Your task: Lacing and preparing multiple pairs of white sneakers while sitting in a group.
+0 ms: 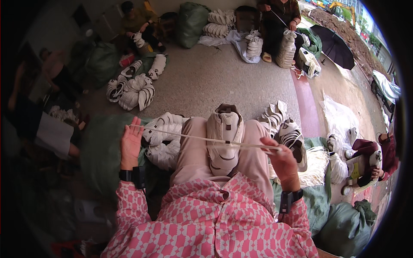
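Observation:
A pale shoe upper (pixel 224 157) with a dark collar is wedged between my thighs, its perforated front turned up. A white shoelace (pixel 193 137) runs across it, pulled out nearly straight to both sides and meeting the upper at a small dark loop. My left hand (pixel 130 144), raised at the left with fingers mostly straight, has the lace's left end at its fingers. On the right, my right hand (pixel 284 162) is curled round the other end, where the lace doubles over the fingers. Both hands are clear of the upper.
Stacked white uppers (pixel 164 139) lie left of my legs on a green sack (pixel 103 150). At my right are more uppers (pixel 292 139) and a bundle of white laces (pixel 313 165). Other people sit around with uppers; a black umbrella (pixel 333 45) stands open at the far right.

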Motion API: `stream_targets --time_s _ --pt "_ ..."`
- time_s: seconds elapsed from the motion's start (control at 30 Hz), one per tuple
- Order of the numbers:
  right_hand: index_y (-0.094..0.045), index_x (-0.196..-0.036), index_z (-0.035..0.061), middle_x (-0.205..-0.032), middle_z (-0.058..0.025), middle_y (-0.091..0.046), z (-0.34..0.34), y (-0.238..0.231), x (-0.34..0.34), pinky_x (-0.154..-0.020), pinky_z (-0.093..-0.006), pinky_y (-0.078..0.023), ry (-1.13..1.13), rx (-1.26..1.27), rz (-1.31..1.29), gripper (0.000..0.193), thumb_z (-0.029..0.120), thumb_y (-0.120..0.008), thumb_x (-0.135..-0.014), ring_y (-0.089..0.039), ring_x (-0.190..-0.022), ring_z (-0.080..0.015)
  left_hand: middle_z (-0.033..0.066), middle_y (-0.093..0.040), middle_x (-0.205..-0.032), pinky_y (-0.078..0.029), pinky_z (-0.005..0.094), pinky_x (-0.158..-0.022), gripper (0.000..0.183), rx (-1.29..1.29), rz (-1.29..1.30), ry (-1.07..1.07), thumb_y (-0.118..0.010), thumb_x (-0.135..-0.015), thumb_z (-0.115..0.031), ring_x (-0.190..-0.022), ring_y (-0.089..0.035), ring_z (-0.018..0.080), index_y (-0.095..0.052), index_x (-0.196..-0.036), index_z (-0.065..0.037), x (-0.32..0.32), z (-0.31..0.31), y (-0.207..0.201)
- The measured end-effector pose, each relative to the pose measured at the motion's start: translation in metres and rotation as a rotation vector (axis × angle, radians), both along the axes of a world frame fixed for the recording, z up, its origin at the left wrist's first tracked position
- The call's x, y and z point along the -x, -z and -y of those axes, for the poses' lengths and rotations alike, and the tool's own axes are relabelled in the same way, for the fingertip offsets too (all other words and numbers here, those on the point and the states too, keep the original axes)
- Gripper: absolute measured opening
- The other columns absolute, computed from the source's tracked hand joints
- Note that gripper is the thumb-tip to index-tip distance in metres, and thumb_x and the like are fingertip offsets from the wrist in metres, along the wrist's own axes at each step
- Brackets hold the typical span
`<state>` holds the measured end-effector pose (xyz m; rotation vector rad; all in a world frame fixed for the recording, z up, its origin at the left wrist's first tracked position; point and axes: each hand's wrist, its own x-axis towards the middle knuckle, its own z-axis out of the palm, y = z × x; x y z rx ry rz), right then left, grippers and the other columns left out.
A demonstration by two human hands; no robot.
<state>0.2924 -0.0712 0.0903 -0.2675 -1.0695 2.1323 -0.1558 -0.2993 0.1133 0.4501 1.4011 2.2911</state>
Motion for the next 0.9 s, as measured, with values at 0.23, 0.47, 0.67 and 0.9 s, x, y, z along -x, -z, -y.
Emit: stream_targets --time_s 0.23,0.47,0.67,0.9 --pt "-0.062 -0.094 0.0029 -0.123 -0.0107 -0.057 -0.032 -0.017 -0.08 -0.114 -0.051 -0.009 0.272 0.465 -0.774 0.016 0.013 -0.065 -0.082 -0.041 -0.126 -0.0265 -0.0003 -0.033 -0.065 -0.029 0.0241 -0.05 0.019 -0.518 0.57 0.458 -0.043 -0.098 -0.011 -0.053 -0.031 0.0099 -0.052 -0.113 -0.003 -0.01 -0.019 0.004" --pt "-0.064 -0.093 -0.0012 -0.103 -0.0095 -0.063 -0.066 0.019 -0.234 -0.107 -0.0483 -0.028 0.575 0.258 -0.731 0.013 0.009 -0.06 -0.087 -0.057 -0.101 -0.0206 -0.0004 -0.04 -0.07 -0.032 0.0209 -0.048 0.022 -0.301 0.321 0.206 -0.046 -0.095 -0.01 -0.057 -0.037 0.0092 -0.054 -0.115 -0.005 0.045 0.043 0.027" --pt "-0.067 -0.099 0.0034 -0.104 -0.0091 -0.067 -0.083 0.121 -0.364 -0.099 -0.0475 -0.038 0.86 0.398 -0.462 0.018 0.016 -0.06 -0.088 -0.06 -0.102 -0.0224 0.0006 -0.051 -0.077 -0.029 0.0192 -0.038 0.02 -0.242 0.218 -0.14 -0.045 -0.095 -0.008 -0.052 -0.036 0.007 -0.057 -0.111 -0.011 0.129 0.151 0.068" --pt "-0.067 -0.102 0.005 -0.103 -0.0106 -0.068 -0.084 0.225 -0.437 -0.09 -0.0424 -0.047 0.985 0.538 -0.332 0.019 0.014 -0.055 -0.09 -0.062 -0.097 -0.0246 0.0019 -0.054 -0.079 -0.028 0.02 -0.035 0.017 -0.091 0.119 -0.423 -0.043 -0.096 -0.01 -0.048 -0.035 0.0069 -0.055 -0.108 -0.012 0.192 0.238 0.067"
